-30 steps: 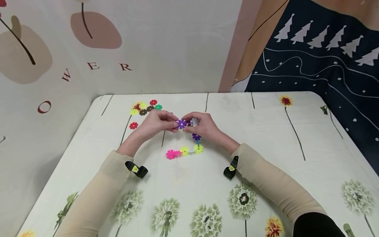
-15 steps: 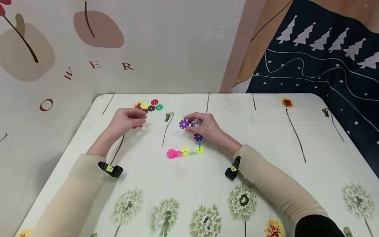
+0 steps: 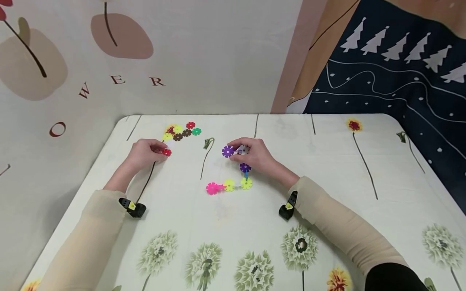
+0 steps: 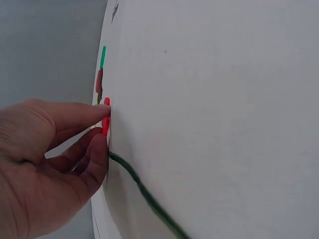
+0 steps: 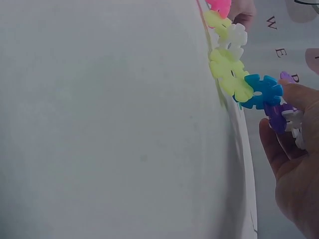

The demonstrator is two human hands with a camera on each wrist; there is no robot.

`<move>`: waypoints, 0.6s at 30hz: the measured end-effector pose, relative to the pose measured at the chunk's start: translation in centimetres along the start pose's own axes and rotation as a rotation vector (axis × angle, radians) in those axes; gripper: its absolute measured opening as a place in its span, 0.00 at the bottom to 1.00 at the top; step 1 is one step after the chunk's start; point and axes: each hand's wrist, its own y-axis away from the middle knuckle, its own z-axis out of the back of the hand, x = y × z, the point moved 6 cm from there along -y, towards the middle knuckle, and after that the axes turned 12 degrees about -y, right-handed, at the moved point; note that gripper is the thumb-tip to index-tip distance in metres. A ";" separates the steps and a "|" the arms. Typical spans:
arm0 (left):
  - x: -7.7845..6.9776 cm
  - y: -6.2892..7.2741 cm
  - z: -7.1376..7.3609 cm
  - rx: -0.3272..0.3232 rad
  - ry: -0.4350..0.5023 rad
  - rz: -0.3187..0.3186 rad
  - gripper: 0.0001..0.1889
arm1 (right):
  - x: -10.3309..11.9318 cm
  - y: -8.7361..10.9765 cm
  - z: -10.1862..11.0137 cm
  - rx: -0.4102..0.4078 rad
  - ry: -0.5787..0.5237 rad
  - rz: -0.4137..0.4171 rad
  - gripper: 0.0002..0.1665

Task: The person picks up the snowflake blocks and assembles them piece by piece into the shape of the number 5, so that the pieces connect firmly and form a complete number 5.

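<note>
Left hand (image 3: 145, 152) pinches a red notched plastic disc (image 3: 166, 152); right hand (image 3: 255, 154) grips a multicoloured chain of plastic discs (image 3: 246, 183), running toward the person. Brown, yellow, red and green discs (image 3: 187, 132) lie beyond the left grip.

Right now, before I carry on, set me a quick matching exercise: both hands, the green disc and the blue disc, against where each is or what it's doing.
1. Left hand
2. Right hand
3. Green disc
4. Blue disc

A. Between a yellow disc and a purple disc
B. Holding the chain
C. Beside a brown disc
D. Pinching a red disc

Pairs: 1-D, 2-B, 3-C, 4-A.
</note>
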 end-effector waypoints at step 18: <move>-0.2 0.1 -0.7 0.039 0.046 -0.052 0.17 | -0.3 0.0 0.2 -0.007 0.017 -0.024 0.22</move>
